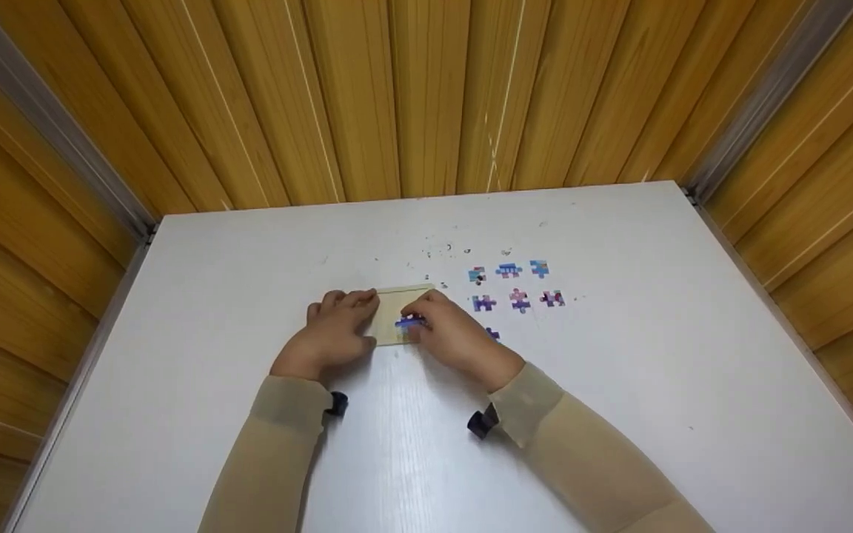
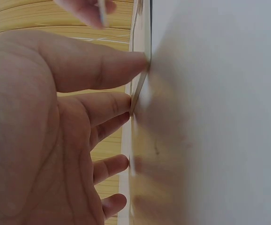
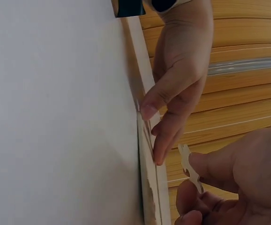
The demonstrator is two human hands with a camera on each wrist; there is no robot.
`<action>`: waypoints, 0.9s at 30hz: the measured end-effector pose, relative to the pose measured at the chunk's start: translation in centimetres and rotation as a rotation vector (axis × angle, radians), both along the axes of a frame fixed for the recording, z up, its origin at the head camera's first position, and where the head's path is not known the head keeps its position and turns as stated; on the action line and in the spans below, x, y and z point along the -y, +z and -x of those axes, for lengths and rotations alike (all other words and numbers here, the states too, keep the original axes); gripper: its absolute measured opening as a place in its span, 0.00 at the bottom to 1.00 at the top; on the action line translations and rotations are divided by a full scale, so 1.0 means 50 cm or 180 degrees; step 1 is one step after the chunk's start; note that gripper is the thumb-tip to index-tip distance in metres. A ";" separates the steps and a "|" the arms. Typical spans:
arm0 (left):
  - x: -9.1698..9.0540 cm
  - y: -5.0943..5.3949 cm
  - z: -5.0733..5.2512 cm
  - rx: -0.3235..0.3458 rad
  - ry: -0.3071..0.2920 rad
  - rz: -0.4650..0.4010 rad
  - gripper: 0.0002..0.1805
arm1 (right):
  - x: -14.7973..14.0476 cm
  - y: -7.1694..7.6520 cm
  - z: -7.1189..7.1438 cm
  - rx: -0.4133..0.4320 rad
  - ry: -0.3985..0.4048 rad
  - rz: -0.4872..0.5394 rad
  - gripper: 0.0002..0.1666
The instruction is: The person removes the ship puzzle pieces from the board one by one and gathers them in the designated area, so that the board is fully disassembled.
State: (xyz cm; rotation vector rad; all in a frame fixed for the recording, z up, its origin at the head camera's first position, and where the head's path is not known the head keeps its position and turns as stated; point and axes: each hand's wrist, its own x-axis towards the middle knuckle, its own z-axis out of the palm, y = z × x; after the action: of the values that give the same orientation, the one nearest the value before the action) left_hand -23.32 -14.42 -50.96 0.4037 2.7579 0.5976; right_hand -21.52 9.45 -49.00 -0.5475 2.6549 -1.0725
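Note:
A pale wooden puzzle tray point(image 1: 391, 311) lies flat on the table. My left hand point(image 1: 334, 333) holds its left side, with the thumb at the near corner and the index finger at the far one; the thumb point(image 2: 102, 70) presses the tray's rim in the left wrist view. Above the tray, my right hand point(image 1: 456, 333) pinches a jigsaw piece point(image 3: 190, 168) between thumb and fingers, apart from the surface. A small coloured patch point(image 1: 402, 334) shows on the tray below that piece; whether it is another piece, I cannot tell.
Right of the tray lie several loose jigsaw pieces point(image 1: 519, 299) in rough rows, one partly behind my right hand. Small dark crumbs point(image 1: 449, 248) are scattered beyond the tray on the white table point(image 1: 234, 296). Wood-patterned panels point(image 1: 426, 96) stand behind and at both sides.

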 end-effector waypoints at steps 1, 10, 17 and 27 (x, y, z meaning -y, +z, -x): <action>0.000 0.000 -0.001 0.0003 0.0014 0.0009 0.45 | -0.004 0.005 -0.001 0.0018 0.0006 0.0034 0.21; -0.003 0.001 0.001 0.0077 0.0008 0.0009 0.46 | -0.089 0.042 -0.024 0.0099 0.0174 0.0324 0.20; -0.004 0.004 -0.001 0.0094 0.0046 -0.0040 0.47 | -0.186 0.053 -0.044 0.0047 0.0075 0.0444 0.21; -0.006 0.003 -0.001 0.0127 0.0088 -0.0026 0.46 | -0.305 0.049 -0.067 -0.0146 -0.0210 0.0401 0.21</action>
State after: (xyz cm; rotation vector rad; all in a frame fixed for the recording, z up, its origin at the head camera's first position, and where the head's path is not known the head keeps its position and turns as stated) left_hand -23.26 -14.11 -50.81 0.3522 2.7281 0.6174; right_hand -18.18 24.68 -46.53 -0.5172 2.6753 -1.2680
